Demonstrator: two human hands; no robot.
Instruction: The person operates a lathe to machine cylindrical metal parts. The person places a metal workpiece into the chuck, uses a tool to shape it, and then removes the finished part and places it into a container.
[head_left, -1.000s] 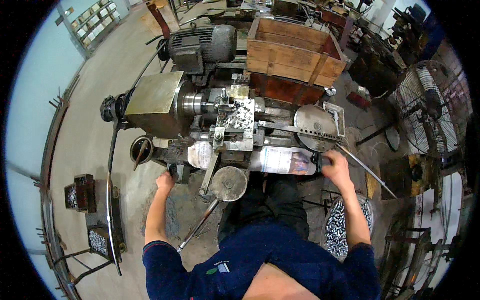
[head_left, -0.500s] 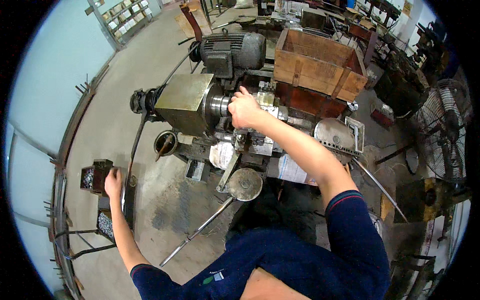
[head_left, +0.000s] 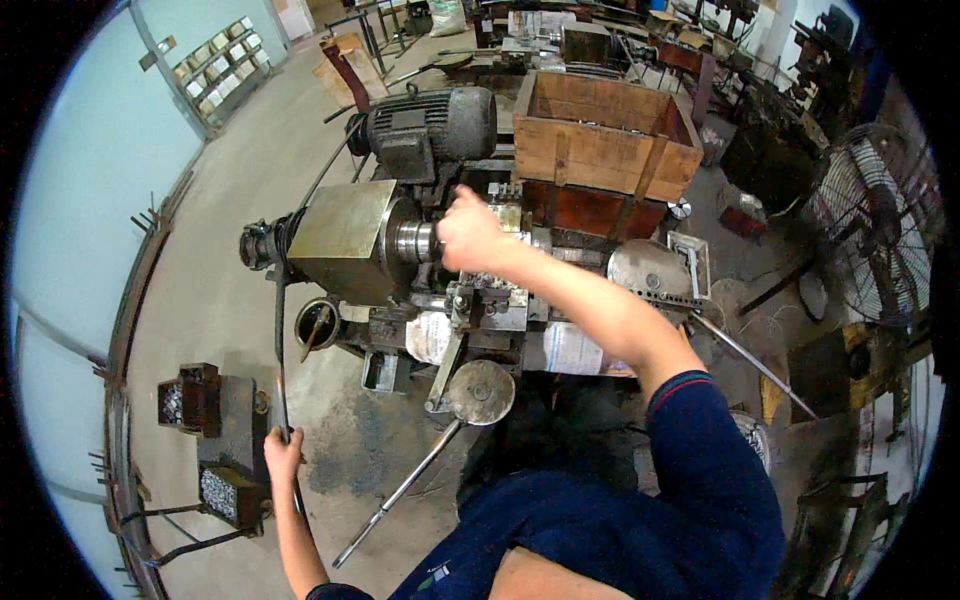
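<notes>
Concrete floor; crate behind lathe; left hand round rod; right hand, grip unclear.

Grey floor with lathe and stand

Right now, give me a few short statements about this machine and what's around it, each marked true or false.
1. The left hand is on the long lever. True.
2. The wooden crate is to the left of the motor. False; it is to the right.
3. Small metal pieces lie in a bin at the lower left. True.
4. The right hand is inside the crate. False; it is by the silver collar.
5. The fan is at the picture's right. True.
</notes>
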